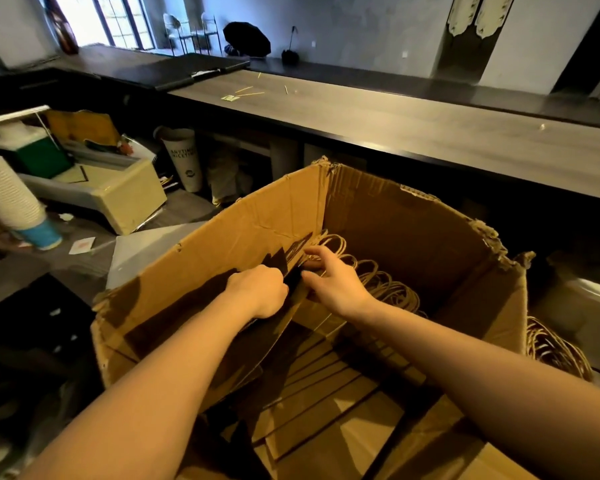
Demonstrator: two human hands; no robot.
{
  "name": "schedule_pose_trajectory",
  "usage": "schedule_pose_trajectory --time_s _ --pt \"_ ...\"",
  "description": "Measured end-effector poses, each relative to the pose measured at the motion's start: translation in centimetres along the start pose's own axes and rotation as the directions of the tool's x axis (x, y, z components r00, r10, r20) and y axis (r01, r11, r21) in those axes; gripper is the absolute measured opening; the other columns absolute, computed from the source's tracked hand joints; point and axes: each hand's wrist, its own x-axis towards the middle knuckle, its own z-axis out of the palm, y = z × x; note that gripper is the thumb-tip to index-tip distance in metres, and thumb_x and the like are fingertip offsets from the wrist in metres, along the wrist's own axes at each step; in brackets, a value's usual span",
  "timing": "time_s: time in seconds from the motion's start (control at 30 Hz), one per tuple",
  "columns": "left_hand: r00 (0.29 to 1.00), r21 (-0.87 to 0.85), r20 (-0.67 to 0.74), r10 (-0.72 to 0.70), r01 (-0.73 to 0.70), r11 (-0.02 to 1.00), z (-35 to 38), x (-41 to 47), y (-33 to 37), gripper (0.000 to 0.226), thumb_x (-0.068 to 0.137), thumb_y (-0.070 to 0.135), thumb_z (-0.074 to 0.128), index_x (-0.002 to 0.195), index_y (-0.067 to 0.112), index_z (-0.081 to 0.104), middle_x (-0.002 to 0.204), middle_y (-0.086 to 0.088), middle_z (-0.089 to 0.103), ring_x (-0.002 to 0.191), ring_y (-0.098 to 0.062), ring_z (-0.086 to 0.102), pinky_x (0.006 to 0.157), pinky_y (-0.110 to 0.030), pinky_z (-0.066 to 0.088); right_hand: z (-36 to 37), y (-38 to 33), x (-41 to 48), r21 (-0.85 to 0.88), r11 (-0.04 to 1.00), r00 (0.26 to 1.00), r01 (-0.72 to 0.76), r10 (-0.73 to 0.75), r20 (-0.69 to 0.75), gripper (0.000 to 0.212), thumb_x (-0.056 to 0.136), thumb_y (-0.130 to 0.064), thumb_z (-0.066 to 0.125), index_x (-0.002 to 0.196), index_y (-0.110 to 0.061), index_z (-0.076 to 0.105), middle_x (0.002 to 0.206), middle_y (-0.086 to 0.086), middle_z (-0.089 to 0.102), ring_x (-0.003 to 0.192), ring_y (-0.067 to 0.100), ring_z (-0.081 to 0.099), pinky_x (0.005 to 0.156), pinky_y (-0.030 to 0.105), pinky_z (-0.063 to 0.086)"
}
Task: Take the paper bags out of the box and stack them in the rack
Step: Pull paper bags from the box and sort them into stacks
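Note:
A large torn cardboard box (413, 216) stands open in front of me. Inside it lie several flat brown paper bags (326, 382) packed on edge, their twine handles (381, 278) curling up at the far end. Both my hands reach into the box at its left wall. My left hand (257, 289) curls its fingers round the top edges of a group of bags leaning against that wall. My right hand (329, 275) is beside it, thumb and fingers spread and bent over the bag tops and handles. No rack is clearly identifiable.
More bag handles (555, 348) stick out beside the box's right wall. A long wooden counter (395, 119) runs behind. On the left sit a stack of paper cups (11, 199), a cream box (125, 199) and a tall cup sleeve (184, 161).

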Motion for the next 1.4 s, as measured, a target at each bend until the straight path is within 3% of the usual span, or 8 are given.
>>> schedule_pose_trajectory --time_s 0.1,0.2,0.33,0.5,0.63,1.03,1.27,1.4 --pt "0.996 -0.08 -0.012 0.086 -0.087 0.993 0.1 -0.3 0.2 0.025 0.099 0.029 0.035 0.084 0.015 0.05 0.086 -0.004 0.054 0.078 -0.021 0.054 0.068 -0.034 0.041 0.4 0.0 0.0 -0.123 0.992 0.999 0.024 -0.02 0.034 0.052 0.1 -0.038 0.04 0.145 -0.019 0.023 0.08 0.002 0.06 0.067 0.012 0.057 0.059 0.024 0.046" --pt "0.983 -0.164 0.044 0.176 -0.167 0.972 0.2 -1.0 0.8 0.027 0.097 0.024 0.039 0.073 0.015 0.048 0.073 -0.001 0.052 0.064 -0.016 0.05 0.059 -0.031 0.04 0.1 0.1 -0.4 -0.237 0.968 0.996 0.078 -0.065 0.063 0.049 0.1 -0.04 0.037 0.143 -0.018 0.031 0.088 0.011 0.066 0.072 0.021 0.06 0.065 0.028 0.045" --pt "0.976 -0.326 0.081 0.204 -0.167 0.93 -0.5 -2.1 0.8 0.033 0.095 0.037 0.045 0.071 0.015 0.052 0.07 0.001 0.051 0.065 -0.014 0.047 0.06 -0.029 0.037 -0.9 -0.8 -0.9 -0.422 0.898 0.992 0.125 -0.113 0.053 0.046 0.1 -0.036 0.04 0.087 -0.002 0.068 0.083 0.017 0.068 0.075 0.026 0.061 0.065 0.032 0.044" --pt "0.97 -0.618 0.021 0.243 -0.179 0.765 -2.2 -3.3 0.5 0.061 0.088 0.064 0.033 0.14 0.033 0.039 0.144 0.007 0.043 0.132 -0.016 0.039 0.113 -0.038 0.027 -4.8 -3.3 -3.8 -0.396 0.861 0.92 0.319 -0.381 -0.089 0.031 0.097 -0.03 0.05 0.072 -0.016 0.061 0.067 -0.002 0.059 0.061 0.01 0.054 0.057 0.018 0.038" --pt "0.973 -0.748 -0.117 0.2 -0.219 0.627 -3.7 -3.9 2.2 0.093 0.069 0.082 0.028 0.148 0.033 0.022 0.154 0.01 0.024 0.141 -0.013 0.024 0.118 -0.04 0.017 -8.5 -4.2 -7.2 -0.36 0.818 0.805 0.449 -0.545 -0.236 0.019 0.092 -0.029 0.059 0.08 -0.017 0.065 0.073 -0.006 0.066 0.067 0.006 0.06 0.061 0.016 0.046" --pt "0.779 -0.519 -0.606 0.162 -0.541 0.661 -7.9 -9.3 15.8 0.034 0.098 0.038 0.039 0.124 0.024 0.056 0.111 0.012 0.057 0.105 -0.006 0.05 0.085 -0.022 0.037 -20.3 0.2 -17.1 0.089 0.786 0.609 0.612 -0.396 -0.687 0.013 0.09 -0.017 0.061 0.087 -0.028 0.067 0.081 -0.008 0.066 0.078 0.006 0.061 0.069 0.023 0.049" --pt "0.932 -0.952 -0.113 0.343 -0.2 0.23 -4.0 -11.8 25.0 0.037 0.1 0.042 0.034 0.113 0.028 0.065 0.109 0.003 0.071 0.102 -0.015 0.065 0.091 -0.033 0.05 -24.0 8.2 -21.9 0.249 0.817 0.591 0.52 -0.134 -0.796 0.023 0.092 -0.015 0.058 0.105 -0.033 0.057 0.111 -0.003 0.064 0.1 0.006 0.061 0.081 0.022 0.05" --pt "0.914 -0.986 0.094 0.395 0.031 0.165 2.3 -12.8 29.9 0.046 0.095 0.053 0.036 0.11 0.026 0.07 0.112 0.002 0.07 0.11 -0.019 0.062 0.104 -0.043 0.042 -24.8 13.2 -24.7 0.349 0.833 0.594 0.429 0.031 -0.804 0.033 0.091 -0.013 0.06 0.118 -0.031 0.051 0.12 0.006 0.062 0.102 0.013 0.061 0.08 0.03 0.053"
